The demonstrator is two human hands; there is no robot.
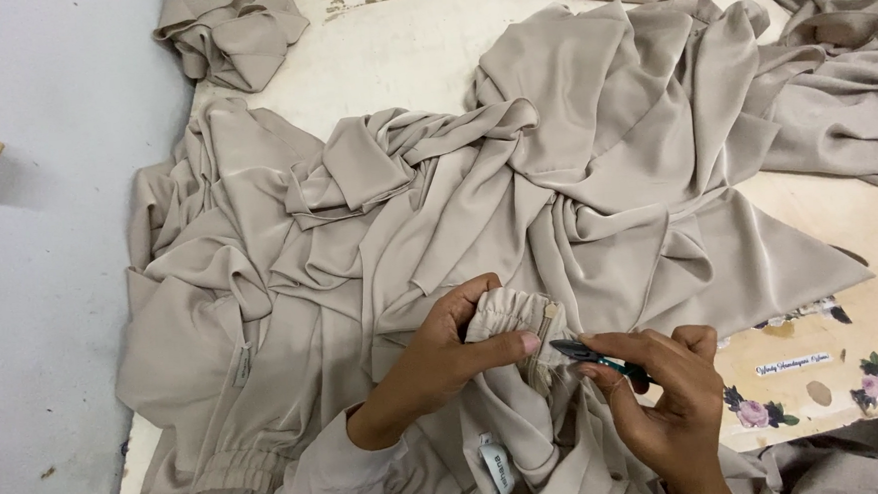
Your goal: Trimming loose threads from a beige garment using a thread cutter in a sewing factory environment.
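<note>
- Beige satin-like cloth covers most of what I see: one large garment [477,205] lies rumpled across the worn white table [399,49], and its gathered elastic cuff [508,314] is lifted up near the bottom middle of the view.
- My left hand [440,362] is clenched on that cuff, thumb pressing the fabric flat just beside the seam.
- My right hand [667,395] grasps small thread snips [590,354] with teal handles; the dark tips point left and sit right at the cuff's seam, almost touching my left thumb.
- I judge the main risk to be the blades: the tips are so close to the thumb that a slip could nick it, and the thin cloth bunched under them could be cut instead of a loose thread.
- The fabric looks slippery, so the cuff could slide out of the pinch and shift the seam under the points.
- I cannot tell whether the blades are apart or closed at this size.
- Around me: a second folded beige piece [233,32] at the table's far left corner, more beige pieces [830,66] heaped at the upper right, and a floral-printed sheet [816,373] on the table to the right.
- The folds of the big garment crowd the cuff from behind and hide its other edges.
</note>
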